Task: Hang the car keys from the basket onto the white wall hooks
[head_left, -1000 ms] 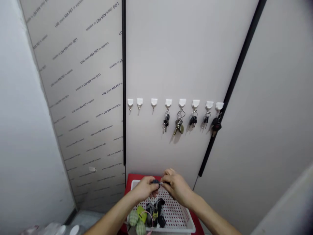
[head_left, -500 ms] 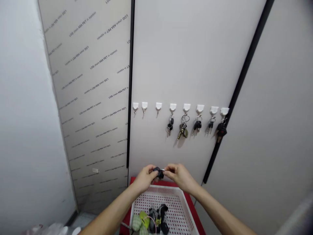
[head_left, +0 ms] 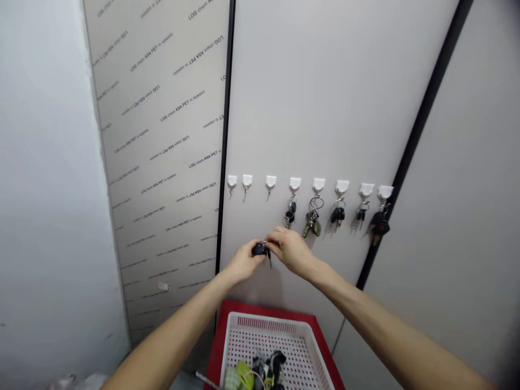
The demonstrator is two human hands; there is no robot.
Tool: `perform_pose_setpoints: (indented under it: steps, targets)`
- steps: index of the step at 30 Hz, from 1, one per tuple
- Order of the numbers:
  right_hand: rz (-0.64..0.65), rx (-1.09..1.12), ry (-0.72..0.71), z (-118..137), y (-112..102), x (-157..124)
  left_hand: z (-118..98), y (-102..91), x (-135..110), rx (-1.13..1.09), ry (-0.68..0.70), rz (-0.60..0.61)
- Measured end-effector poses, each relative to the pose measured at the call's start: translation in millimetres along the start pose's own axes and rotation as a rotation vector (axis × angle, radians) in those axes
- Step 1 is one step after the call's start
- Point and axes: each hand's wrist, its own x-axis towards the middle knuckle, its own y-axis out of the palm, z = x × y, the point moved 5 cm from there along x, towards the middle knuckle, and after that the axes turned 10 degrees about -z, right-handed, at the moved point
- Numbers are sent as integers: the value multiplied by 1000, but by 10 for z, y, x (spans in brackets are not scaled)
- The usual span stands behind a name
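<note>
A bunch of keys with black heads (head_left: 259, 249) is held up in front of the pale panel, below the row of white hooks. My left hand (head_left: 245, 261) pinches the black key heads. The fingers of my right hand (head_left: 287, 246) grip the metal ring at the top of the same bunch. One key blade dangles between the hands. Just above is a bare white hook (head_left: 271, 183). To its right, a hook (head_left: 295, 185) carries another bunch (head_left: 290, 212), partly behind my right hand.
More bunches of keys (head_left: 312, 222) hang on the hooks to the right; two bare hooks (head_left: 247, 182) are at the left. Below, a white perforated basket (head_left: 311, 331) on a red surface (head_left: 276, 310) holds several dark, green and yellow items. Black strips (head_left: 226, 135) edge the panel.
Both hands have risen from just above the basket towards the hooks, carrying the bunch of keys. The view has shifted slightly, so the hooks sit farther right.
</note>
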Motion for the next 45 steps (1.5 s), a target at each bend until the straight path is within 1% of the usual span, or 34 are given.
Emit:
perform_pose_setpoints:
  steps: [1, 2, 3, 5, 6, 7, 9, 12, 14, 19, 21, 24, 26, 27, 30, 32, 33, 35, 37, 38, 40, 42, 43, 45]
  targets:
    - [0, -34, -39, 27, -13, 26, 9, -53, 29, 44, 4, -8]
    - [28, -29, -26, 32, -12, 42, 20, -94, 46, 73, -2, -1]
    - [80, 8, 35, 16, 2, 48, 26, -122, 51, 88, -11, 19]
    - [191, 129, 215, -45, 45, 35, 13, -165, 43, 95, -11, 32]
    - [222, 200, 299, -75, 62, 26, -8, -185, 36, 91, 2, 12]
    - [222, 272, 364, -101, 69, 24, -38, -201, 28, 79, 20, -18]
    - [161, 400, 444, -144, 60, 46, -105, -199, 20, 20, 44, -55]
    - [90, 489, 477, -171, 39, 130, -220, -120, 60, -85, 65, -19]
    - [17, 481, 469, -171, -5, 229, -287, -95, 148, -97, 74, -61]
    - [-282, 464, 432, -160, -182, 579, -409, -180, 520, -39, 43, -329]
    - [-369, 445, 411, -162, -226, 723, -479, -214, 657, -22, 52, -397]
    - [-450, 362, 431, -198, -244, 864, -561, -238, 771, 18, 44, -431]
    - [-472, 314, 441, -218, -238, 877, -583, -251, 775, 16, 31, -417]
    - [-472, 298, 421, -217, -236, 858, -585, -265, 758, -4, 25, -405]
    - [-435, 238, 289, -167, -246, 713, -582, -349, 670, -68, 18, -371]
    - [-376, 180, 216, -130, -256, 583, -619, -422, 609, -30, 58, -362]
    - [-345, 164, 203, -121, -259, 525, -656, -440, 584, 7, 95, -339]
    - [-293, 201, 227, -116, -260, 438, -752, -411, 542, 89, 186, -238]
    - [-219, 334, 296, -115, -221, 390, -839, -315, 500, 162, 267, -101]
    - [-153, 416, 331, -106, -176, 374, -870, -263, 480, 193, 296, -50]
    - [24, 569, 378, -65, -56, 335, -897, -183, 455, 241, 309, 7]
    - [159, 689, 395, -24, 46, 290, -892, -162, 460, 265, 270, -4]
    - [182, 732, 399, -18, 74, 274, -895, -179, 474, 282, 254, -40]
    - [146, 763, 411, -47, 91, 268, -925, -254, 521, 343, 251, -160]
